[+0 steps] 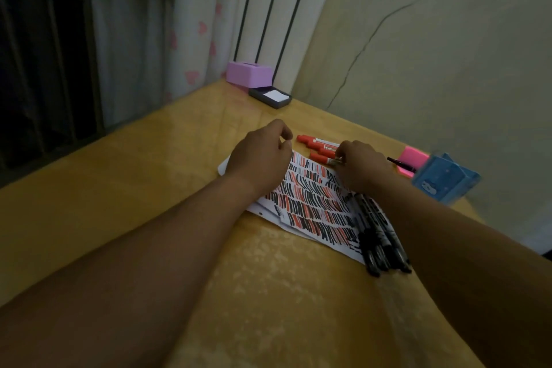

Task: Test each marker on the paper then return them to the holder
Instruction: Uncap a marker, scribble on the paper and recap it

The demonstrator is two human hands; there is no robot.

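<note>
A bundle of black felt markers (382, 236) lies at five o'clock on the white paper sheet (310, 209) striped red and black. The left hand (260, 155), loosely curled and empty, rests at ten o'clock, likely steadying it. At one o'clock the right hand (363, 166) pinches a red marker (331, 161); the blue plastic holder (445, 178) waits at three.

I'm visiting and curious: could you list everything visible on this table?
paper: few stacked sheets, white with red and black strokes, table centre
red markers: about four, beyond the paper
black markers: several, on the paper's right edge
holder: one, blue, blurred, right
sticky pad: one, pink, beside the holder
box: one, purple, far corner
tray: one, dark, holding white slips
table: one, yellow
left hand: on the paper, fingers curled
right hand: grip pinching one of the red markers
</note>
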